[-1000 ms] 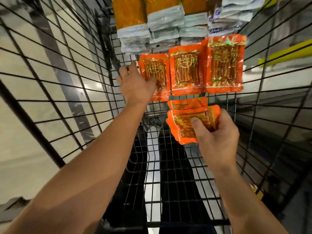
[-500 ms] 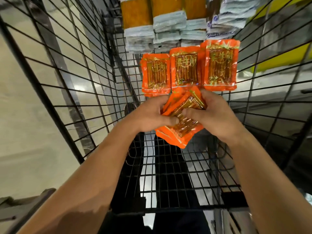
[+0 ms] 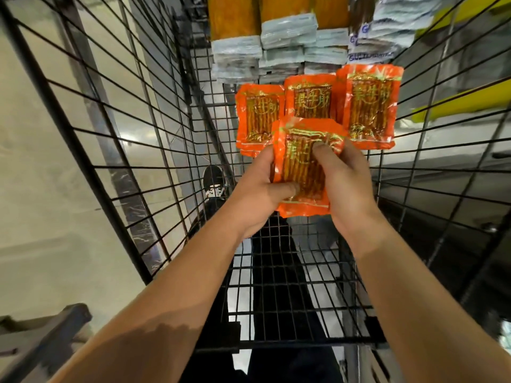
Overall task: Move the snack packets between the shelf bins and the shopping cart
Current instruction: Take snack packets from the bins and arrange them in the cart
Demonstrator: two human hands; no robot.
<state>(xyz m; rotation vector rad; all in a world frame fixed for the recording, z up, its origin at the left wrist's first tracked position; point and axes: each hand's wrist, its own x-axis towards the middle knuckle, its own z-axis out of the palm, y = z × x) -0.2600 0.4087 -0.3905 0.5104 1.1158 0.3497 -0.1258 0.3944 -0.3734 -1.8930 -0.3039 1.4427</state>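
While held: the orange packet [image 3: 302, 167] sits above the cart floor [image 3: 290, 286], long axis running away from the person.
Left hand [image 3: 258, 194]: thumb and fingers curled round its left edge.
Right hand [image 3: 345, 183]: fingers pinching its right side.
Beyond: three orange packets [image 3: 370, 106] lie side by side, touching, against stacked grey-white packets [image 3: 287, 31].

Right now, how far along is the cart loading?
Done: three orange packets lie in a row on the cart floor, beyond them stacks of pale packets. In hand: both the left hand and right hand grip another orange bundle above the row. Left: setting it down; the shelf bins are out of view.
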